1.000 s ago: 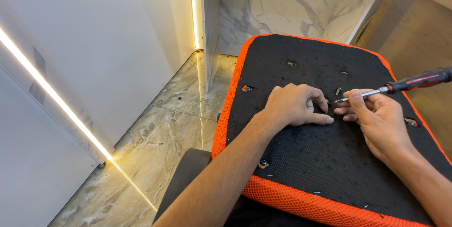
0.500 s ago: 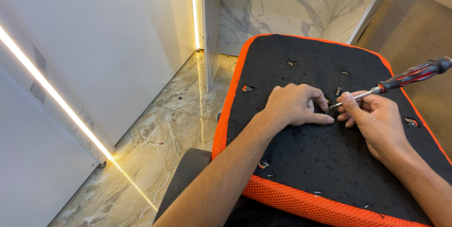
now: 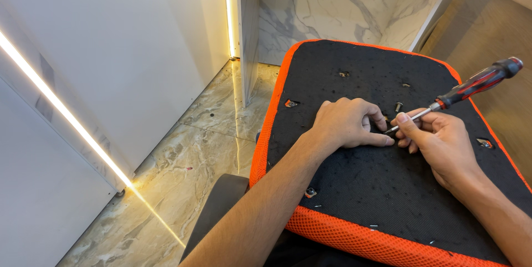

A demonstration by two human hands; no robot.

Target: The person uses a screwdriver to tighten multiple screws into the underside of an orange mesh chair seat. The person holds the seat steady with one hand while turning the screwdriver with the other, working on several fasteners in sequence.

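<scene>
The right hand (image 3: pixel 443 145) pinches the stiff, thin screwdriver (image 3: pixel 460 92) by its shaft; the left hand (image 3: pixel 346 123) is curled on the seat cushion (image 3: pixel 360 189).

Right of the frame's centre, the left hand (image 3: pixel 349 124) is pressing down on the black underside of an upturned seat cushion (image 3: pixel 388 189) edged in orange mesh, its fingers curled. The right hand (image 3: pixel 438 139) is pinching the metal shaft of a red-and-black-handled screwdriver (image 3: pixel 460 92), the tip meeting the left fingertips. A small bolt (image 3: pixel 398 106) is standing just above the hands.
</scene>
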